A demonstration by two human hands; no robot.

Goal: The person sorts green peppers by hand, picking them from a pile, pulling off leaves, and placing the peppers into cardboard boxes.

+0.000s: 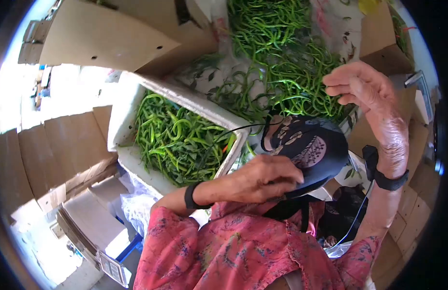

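My left hand [262, 180] is over my lap, above dark patterned cloth [313, 147]. Its fingers are curled in, and anything between them is hidden. Raised at the right, my right hand [366, 89] has its fingers stretched out, with nothing visible in them. It hovers beside a heap of long green chili peppers [301, 82] spread over a pale surface. To the left of my left hand stands a white foam box [185, 99] holding green peppers mixed with leaves [178, 135]. One orange-red bit shows among them.
A large cardboard box [108, 36] stands at the upper left, another [381, 41] at the upper right. Flattened cardboard [64, 150] leans along the left side. Clear plastic [137, 200] bunches below the foam box. A scale-like device [112, 268] sits at the lower left.
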